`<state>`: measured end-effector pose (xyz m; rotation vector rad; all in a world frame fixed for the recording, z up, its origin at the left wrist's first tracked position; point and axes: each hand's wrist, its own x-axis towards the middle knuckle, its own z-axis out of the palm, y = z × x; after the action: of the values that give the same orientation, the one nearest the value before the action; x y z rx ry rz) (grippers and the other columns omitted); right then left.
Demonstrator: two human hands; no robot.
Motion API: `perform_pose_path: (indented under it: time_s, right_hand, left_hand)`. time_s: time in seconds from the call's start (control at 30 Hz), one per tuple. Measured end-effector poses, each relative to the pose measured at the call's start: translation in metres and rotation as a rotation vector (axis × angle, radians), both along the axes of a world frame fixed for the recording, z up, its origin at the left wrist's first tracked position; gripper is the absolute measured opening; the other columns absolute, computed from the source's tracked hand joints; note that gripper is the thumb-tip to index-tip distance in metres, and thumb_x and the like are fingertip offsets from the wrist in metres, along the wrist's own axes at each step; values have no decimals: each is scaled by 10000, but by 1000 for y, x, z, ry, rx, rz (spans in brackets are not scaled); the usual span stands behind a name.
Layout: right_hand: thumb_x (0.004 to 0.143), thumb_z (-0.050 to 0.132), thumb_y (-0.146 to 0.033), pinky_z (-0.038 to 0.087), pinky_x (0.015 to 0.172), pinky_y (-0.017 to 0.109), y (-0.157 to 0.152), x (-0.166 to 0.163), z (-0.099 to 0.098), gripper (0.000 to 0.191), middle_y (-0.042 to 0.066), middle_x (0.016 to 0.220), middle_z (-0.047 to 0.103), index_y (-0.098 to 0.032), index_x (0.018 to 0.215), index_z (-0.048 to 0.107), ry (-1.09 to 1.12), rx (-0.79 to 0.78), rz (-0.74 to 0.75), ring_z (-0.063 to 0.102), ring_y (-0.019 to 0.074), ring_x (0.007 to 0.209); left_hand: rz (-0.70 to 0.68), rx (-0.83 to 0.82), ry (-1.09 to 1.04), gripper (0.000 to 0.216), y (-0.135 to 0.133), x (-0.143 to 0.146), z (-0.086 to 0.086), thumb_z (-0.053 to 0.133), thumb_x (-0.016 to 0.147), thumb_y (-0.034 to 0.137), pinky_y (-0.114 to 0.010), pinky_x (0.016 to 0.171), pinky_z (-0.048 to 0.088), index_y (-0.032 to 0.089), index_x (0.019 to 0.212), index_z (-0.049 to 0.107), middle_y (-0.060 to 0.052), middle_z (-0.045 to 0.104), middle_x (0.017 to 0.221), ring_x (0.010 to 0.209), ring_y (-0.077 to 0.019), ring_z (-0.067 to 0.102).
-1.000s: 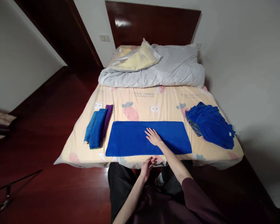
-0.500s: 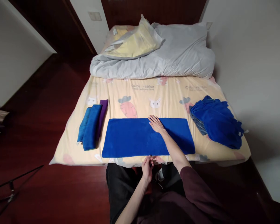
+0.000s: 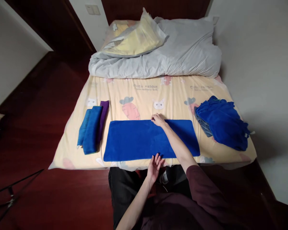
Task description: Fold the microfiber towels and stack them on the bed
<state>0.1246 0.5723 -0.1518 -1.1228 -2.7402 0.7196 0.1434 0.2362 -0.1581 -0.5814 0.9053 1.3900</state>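
A blue towel lies flat as a long rectangle across the front of the bed. At its far edge, near the middle, my right hand has its fingers bent down and closed on the border. My left hand is palm up at the near edge, fingers apart, with the fingertips just over the border; whether they touch the cloth is hard to see. To the left are a rolled blue towel, a lighter blue roll and a purple one. A heap of crumpled blue cloth sits on the right.
A yellow sheet with rabbit and carrot prints covers the bed. Grey bedding is bunched at the head end. Under the heap's left side shows a grey-blue folded cloth. A black stand is on the floor at lower left.
My right hand has gone from lying flat on the towel to bent fingers at its far edge. My left hand has opened and moved slightly up onto the near edge.
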Motion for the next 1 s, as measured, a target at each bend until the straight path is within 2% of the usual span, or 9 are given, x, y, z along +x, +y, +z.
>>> perform_pose_path:
  time_s: [0.1,0.27,0.4,0.5,0.6,0.7,1.0]
  right_hand:
    - [948,707,-256,445,1020,362,0,-4,2,173,58,952,733,-235,1119,719,-3,-44,-11,614,234,1119]
    - [971,662,-265,455,995,322,3,-10,4,124,93,1003,719,-216,998,773,-46,-60,-68,651,205,996]
    - [966,639,-236,473,942,297,7,-14,7,159,68,953,726,-221,1077,753,11,-66,-107,639,204,1008]
    - [967,625,-223,473,910,291,5,-14,9,150,52,917,741,-225,1066,738,-1,-98,-106,636,209,1036]
    - [936,696,-285,473,837,277,1,-14,10,101,27,923,760,-242,1021,731,-25,-151,-93,658,200,973]
    - [902,731,-250,454,778,256,0,-15,13,78,-7,911,766,-252,980,724,-23,-196,-73,668,169,872]
    - [919,629,-164,411,697,239,-1,-13,45,123,-26,822,728,-233,1008,680,61,-200,-129,618,147,762]
  left_hand:
    - [53,0,-11,271,-3,2,-1,571,1026,263,-380,1034,615,166,1253,683,-109,619,1466,1346,-248,604]
    - [85,-25,5,255,-7,7,4,553,1035,261,-380,1075,591,176,1234,687,-103,591,1496,1382,-245,571]
    - [96,-30,10,260,-10,10,9,571,1024,257,-402,1065,601,197,1248,686,-100,615,1467,1363,-260,589]
    - [107,-35,9,244,-11,10,8,571,1021,247,-387,1061,603,189,1225,691,-103,620,1460,1352,-257,599]
    - [104,-37,19,234,-11,10,8,570,1019,250,-387,1064,601,188,1210,691,-108,622,1456,1351,-255,601]
    - [101,-38,32,250,-11,10,10,575,1015,254,-420,1055,607,201,1237,677,-111,633,1438,1338,-262,612]
    - [83,-11,15,180,-16,11,24,558,1013,238,-382,1063,592,191,1114,700,-103,621,1456,1338,-241,611]
